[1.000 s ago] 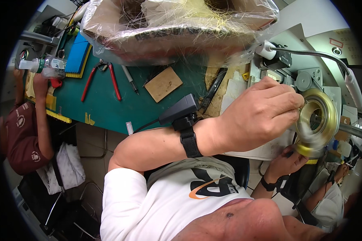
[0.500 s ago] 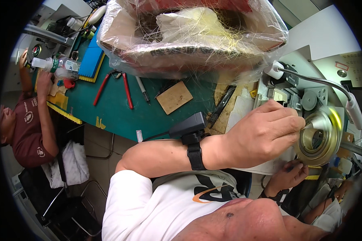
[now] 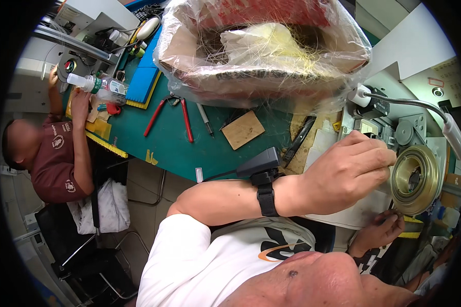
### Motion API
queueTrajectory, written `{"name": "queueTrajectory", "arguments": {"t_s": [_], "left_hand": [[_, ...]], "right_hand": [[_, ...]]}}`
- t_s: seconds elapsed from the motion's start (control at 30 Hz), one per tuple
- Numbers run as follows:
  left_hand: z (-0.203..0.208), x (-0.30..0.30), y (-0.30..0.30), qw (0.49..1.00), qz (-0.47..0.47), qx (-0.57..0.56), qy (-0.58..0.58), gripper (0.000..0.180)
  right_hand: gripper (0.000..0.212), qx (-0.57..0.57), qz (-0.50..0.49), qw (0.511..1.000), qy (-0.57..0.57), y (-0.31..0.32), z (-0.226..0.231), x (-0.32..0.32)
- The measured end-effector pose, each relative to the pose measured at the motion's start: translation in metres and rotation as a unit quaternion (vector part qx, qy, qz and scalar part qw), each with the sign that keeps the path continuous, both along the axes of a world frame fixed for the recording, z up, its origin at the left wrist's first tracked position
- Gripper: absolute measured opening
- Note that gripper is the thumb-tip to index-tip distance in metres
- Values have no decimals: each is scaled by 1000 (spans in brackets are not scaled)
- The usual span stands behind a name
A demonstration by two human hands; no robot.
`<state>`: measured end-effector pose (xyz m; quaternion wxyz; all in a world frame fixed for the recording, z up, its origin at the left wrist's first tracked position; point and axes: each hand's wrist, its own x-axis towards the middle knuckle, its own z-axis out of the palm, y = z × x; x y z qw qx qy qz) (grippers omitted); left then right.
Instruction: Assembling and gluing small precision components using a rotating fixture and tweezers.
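My left hand (image 3: pixel 351 174) reaches across to the right, its thumb and fingers pinched together beside a round brass-coloured wheel (image 3: pixel 424 181) with a hollow centre. Whatever sits between those fingertips is too small or hidden to name. Below it, my right hand (image 3: pixel 378 234) has its fingers curled and pressed together close under the wheel's lower rim; I cannot make out what they hold. A black strap with a dark grey device (image 3: pixel 259 161) is around my left wrist. The wheel stands by a pale machine (image 3: pixel 405 134) on the bench.
A plastic-lined box (image 3: pixel 271 84) with fine yellowish strands stands at the back. On the green mat lie red-handled pliers (image 3: pixel 188 123), a pen-like tool (image 3: pixel 205 120), a brown board (image 3: pixel 243 130) and a black tool (image 3: pixel 299 138). A gooseneck lamp (image 3: pixel 453 135) bends in; a co-worker (image 3: pixel 61 158) sits left.
The whole view has shifted, so things sit farther right in it. The wheel was smeared with a bright yellow streak and now looks sharp. Both hands stay close to it.
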<state>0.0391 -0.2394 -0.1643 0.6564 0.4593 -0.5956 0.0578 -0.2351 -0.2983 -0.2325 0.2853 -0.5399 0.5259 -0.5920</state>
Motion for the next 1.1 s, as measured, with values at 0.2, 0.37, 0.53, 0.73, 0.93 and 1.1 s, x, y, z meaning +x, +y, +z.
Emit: {"name": "queueTrajectory", "arguments": {"t_s": [0.2, 0.37, 0.53, 0.73, 0.93, 1.1], "left_hand": [[0, 2, 1, 1000, -5, -1, -7, 19], [0, 1, 1, 1000, -14, 6, -9, 20], [-4, 2, -1, 1000, -9, -6, -19, 23], [2, 4, 0, 999, -6, 4, -41, 21], [8, 7, 0, 998, -10, 20, -51, 17], [19, 5, 1, 998, -2, 31, -50, 16]], "right_hand": [[23, -2, 19, 1000, -3, -1, -6, -9], [23, -10, 23, 1000, 5, 1, -7, -7], [22, -34, 41, 997, 47, -2, -10, -13], [26, -30, 104, 994, 18, -6, -13, -10], [30, -38, 119, 991, 38, -14, -10, -15], [30, -45, 194, 980, 24, 10, 15, -13]]}}
